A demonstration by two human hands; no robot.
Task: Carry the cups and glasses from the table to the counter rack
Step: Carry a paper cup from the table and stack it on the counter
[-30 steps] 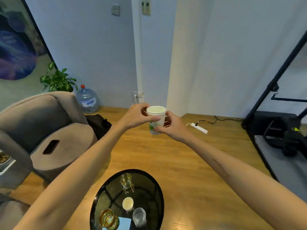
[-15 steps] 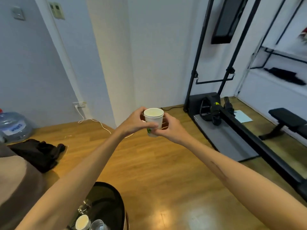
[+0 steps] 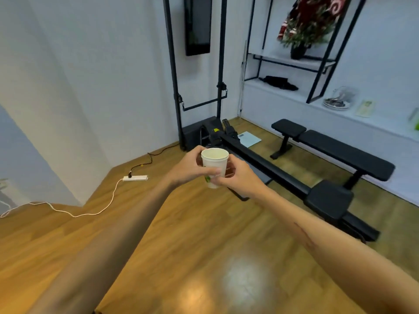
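A white paper cup point(image 3: 215, 163) with a green mark low on its side is held upright at arm's length in front of me. My left hand point(image 3: 189, 168) wraps its left side with the thumb across the front. My right hand point(image 3: 238, 177) grips its right side and lower part. Something small and clear shows between my right fingers behind the cup; I cannot tell what it is. At the far right, a white counter point(image 3: 340, 114) carries a plate with glassware point(image 3: 339, 99). The table is out of view.
A black weight bench point(image 3: 335, 150) and a long black exercise-machine rail point(image 3: 272, 173) lie on the wooden floor between me and the counter. A white power strip point(image 3: 135, 178) with a trailing cord lies at the left. A black-framed shelf point(image 3: 292, 62) stands above the counter.
My view has swung to the right: the round black table, sofa and water bottle have left the frame, and the bench and counter have come in. Both hands keep the same hold on the cup.
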